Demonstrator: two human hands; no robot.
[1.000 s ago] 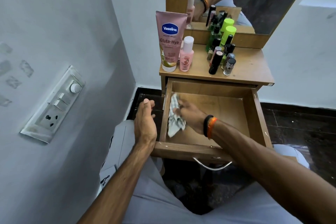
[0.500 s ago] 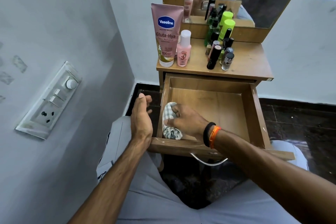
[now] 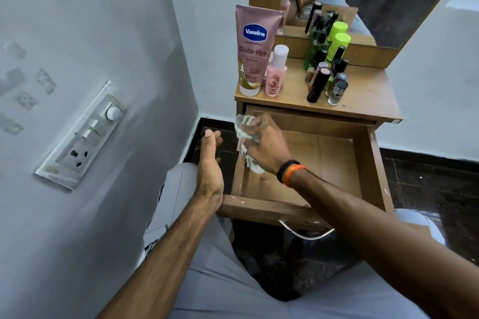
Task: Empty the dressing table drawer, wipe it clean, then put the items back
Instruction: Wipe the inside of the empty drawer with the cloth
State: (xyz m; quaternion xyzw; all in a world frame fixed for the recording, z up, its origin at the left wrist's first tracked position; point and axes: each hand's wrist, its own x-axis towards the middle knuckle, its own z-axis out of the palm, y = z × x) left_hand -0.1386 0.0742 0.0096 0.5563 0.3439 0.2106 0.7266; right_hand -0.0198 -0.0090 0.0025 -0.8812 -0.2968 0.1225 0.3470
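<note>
- My right hand was closed around a crumpled white-and-grey checked cloth, fingers clamped on it, at the far left corner of the open wooden drawer.
- The cloth bulged out past my knuckles toward the drawer's back edge; a loose tail of it hung below my palm against the inside of the left drawer wall.
- A black band and an orange band sat on that wrist, above the drawer floor.
- My left hand hung outside the drawer, just beside its left wall, edge-on to the camera, fingers straight and held together, holding nothing. I could not tell whether it touched the wood.
- The drawer was pulled well out over my lap; its floor showed bare wood, with a curved metal handle on the front panel.
- On the wooden table top above stood a pink Vaseline tube, cap down, with a small pink bottle with a white cap just beside it on the right.
- Further right, a tight cluster of small dark bottles and tubes, backed by a tall green bottle with a lime cap against the mirror.
- A white switch panel sat on the grey wall to my left.
</note>
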